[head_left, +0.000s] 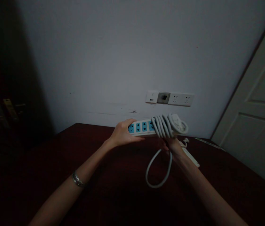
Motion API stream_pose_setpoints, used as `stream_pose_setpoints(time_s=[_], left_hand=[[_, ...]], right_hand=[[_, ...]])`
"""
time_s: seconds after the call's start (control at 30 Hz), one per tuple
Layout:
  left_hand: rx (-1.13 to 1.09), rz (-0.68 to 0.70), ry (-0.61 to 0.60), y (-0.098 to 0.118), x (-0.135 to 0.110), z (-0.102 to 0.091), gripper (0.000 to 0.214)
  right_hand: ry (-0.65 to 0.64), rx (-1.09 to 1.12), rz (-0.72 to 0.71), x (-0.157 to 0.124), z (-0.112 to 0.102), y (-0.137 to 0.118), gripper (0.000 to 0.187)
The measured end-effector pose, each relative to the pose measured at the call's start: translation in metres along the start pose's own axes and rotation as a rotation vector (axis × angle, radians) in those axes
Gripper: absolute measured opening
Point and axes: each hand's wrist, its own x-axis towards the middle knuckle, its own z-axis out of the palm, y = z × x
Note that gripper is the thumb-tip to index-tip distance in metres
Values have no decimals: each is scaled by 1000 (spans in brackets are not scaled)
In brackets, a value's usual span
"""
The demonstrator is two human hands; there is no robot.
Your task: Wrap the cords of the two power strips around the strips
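Observation:
A white power strip [144, 127] with blue socket faces is held up above the dark red table. My left hand [122, 133] grips its left end, thumb on top and fingers below. Several turns of pale cord [161, 126] are wound round the strip's right part, and a plug [178, 123] shows at the coil's right end. Beneath the coil is my right hand [173, 147], closed on the cord, its fingers partly hidden. One loose loop of the cord hangs below that hand.
Behind the dark red table [94, 157] rises a pale wall with a row of wall sockets [181, 99]. Another white item [190, 157] lies on the table beyond my right wrist. A white door [257, 125] stands at the right, and a dark door with a handle [10, 108] at the left.

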Motion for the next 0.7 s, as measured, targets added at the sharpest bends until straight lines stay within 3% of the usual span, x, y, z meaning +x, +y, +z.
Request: stream_pose_setpoints(time_s=[0.2,0.3,0.4,0.5,0.6,0.7], left_hand=[[-18,-44,-66,0,0,2,55],[-35,-44,-106,3,-1,6,54],[-55,-73,-120,5,-3,10,56],[-101,-190,-106,3,-3,14,55],[-181,-342,-12,-5,0,16,54],[-194,-506,123,-21,5,14,52]], right_hand=[[372,178,-132,3,-3,1,38],[458,143,-156,6,-13,7,34],[426,74,-128,7,-15,13,32],[319,-22,5,7,-13,16,32],[180,-160,159,7,-12,15,32],[65,-444,123,5,-12,12,29]])
